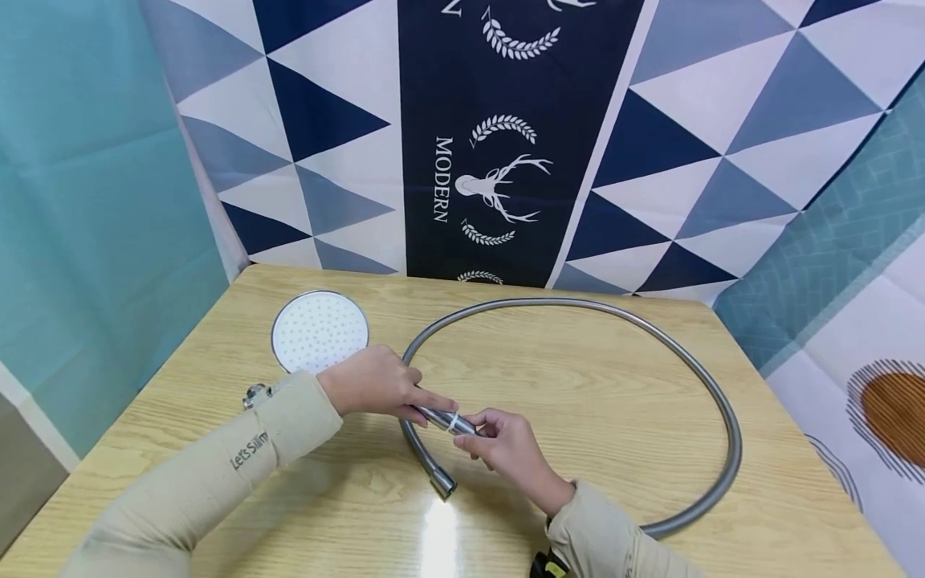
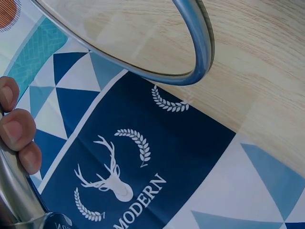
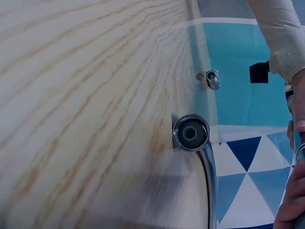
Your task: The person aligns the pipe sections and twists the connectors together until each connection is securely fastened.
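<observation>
A round shower head (image 1: pixel 319 331) with a white nozzle face is at the left of the head view. My left hand (image 1: pixel 379 381) grips its chrome handle (image 1: pixel 433 414). With thumb and fingertips, my right hand (image 1: pixel 509 449) pinches the chrome piece (image 1: pixel 464 425) at the handle's lower end, past a pale ring. Whether that piece belongs to the handle or a hose is hidden by the fingers. In the left wrist view, the shower head's rim (image 2: pixel 202 47) shows near fingertips (image 2: pixel 19 129) on chrome. A grey metal shower hose (image 1: pixel 675 345) loops behind my hands.
The hose's free end (image 1: pixel 442 484) lies on the wooden table (image 1: pixel 347 498), left of my right hand. A small chrome fitting (image 1: pixel 256 393) stands at the left, beside my left sleeve. Patterned cloth (image 1: pixel 332 112) hangs at the table's back edge.
</observation>
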Tool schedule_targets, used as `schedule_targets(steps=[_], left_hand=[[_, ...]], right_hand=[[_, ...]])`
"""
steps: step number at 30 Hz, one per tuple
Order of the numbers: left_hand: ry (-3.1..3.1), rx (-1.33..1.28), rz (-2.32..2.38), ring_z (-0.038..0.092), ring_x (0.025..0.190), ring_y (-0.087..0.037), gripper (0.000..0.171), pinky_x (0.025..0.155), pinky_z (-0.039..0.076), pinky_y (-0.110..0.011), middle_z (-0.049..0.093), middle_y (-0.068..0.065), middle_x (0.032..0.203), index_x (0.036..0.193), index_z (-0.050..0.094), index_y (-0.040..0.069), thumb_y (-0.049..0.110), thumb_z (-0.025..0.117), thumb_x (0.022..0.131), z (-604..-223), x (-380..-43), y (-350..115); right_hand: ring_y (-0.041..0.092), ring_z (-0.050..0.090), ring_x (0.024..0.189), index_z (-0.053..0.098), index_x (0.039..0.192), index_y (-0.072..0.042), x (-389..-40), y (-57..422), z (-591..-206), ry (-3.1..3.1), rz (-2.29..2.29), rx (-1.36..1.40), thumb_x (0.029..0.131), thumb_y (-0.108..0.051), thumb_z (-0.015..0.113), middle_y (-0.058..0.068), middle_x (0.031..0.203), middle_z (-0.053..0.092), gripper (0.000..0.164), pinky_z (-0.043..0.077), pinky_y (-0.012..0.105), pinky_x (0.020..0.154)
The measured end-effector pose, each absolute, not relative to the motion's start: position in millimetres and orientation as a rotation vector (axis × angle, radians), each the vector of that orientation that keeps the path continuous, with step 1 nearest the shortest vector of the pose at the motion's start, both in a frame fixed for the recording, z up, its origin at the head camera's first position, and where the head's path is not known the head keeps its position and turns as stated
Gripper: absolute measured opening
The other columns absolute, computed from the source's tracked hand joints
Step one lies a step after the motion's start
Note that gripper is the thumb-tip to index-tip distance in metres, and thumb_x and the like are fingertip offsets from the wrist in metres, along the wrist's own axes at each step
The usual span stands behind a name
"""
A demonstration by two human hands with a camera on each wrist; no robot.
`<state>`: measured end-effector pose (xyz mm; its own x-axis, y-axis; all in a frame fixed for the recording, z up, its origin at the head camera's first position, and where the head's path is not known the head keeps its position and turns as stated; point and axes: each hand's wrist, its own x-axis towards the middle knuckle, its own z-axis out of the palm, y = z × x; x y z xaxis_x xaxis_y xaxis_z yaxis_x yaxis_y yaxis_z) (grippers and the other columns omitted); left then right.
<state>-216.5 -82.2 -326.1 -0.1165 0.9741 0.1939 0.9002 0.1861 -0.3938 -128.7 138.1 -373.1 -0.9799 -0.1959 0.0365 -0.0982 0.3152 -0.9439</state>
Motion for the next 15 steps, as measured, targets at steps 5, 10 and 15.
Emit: schedule_targets(steps=[5, 10, 15], left_hand=[[-2.042, -1.765, 0.237, 0.025, 0.045, -0.003, 0.039, 0.041, 0.025, -0.016, 0.051, 0.008, 0.056, 0.125, 0.061, 0.038, 0.052, 0.060, 0.088, -325.4, -216.6, -84.3], [-2.019, -1.751, 0.242, 0.023, 0.045, -0.004, 0.040, 0.041, 0.025, -0.016, 0.049, 0.007, 0.055, 0.125, 0.061, 0.038, 0.052, 0.061, 0.088, -326.4, -216.4, -84.9], [-2.023, -1.745, 0.235, 0.023, 0.045, -0.004, 0.040, 0.041, 0.025, -0.016, 0.048, 0.007, 0.055, 0.124, 0.061, 0.038, 0.052, 0.062, 0.087, -326.4, -215.6, -84.4]], right_hand=[[0.005, 0.041, 0.046, 0.067, 0.090, 0.009, -130.8, 138.2, -371.5, 2.483, -1.709, -0.313, 0.085, -0.004, 0.069, 0.002, 0.060, 0.058, 0.014, 0.030, 0.018, 0.042], [0.005, 0.040, 0.044, 0.067, 0.090, 0.011, -132.3, 140.4, -370.8, 2.493, -1.670, -0.414, 0.093, -0.007, 0.062, 0.002, 0.060, 0.056, 0.019, 0.029, 0.019, 0.041], [0.003, 0.037, 0.043, 0.066, 0.091, 0.011, -132.2, 141.0, -371.3, 2.494, -1.666, -0.449, 0.095, -0.009, 0.058, 0.002, 0.059, 0.055, 0.023, 0.028, 0.019, 0.041]])
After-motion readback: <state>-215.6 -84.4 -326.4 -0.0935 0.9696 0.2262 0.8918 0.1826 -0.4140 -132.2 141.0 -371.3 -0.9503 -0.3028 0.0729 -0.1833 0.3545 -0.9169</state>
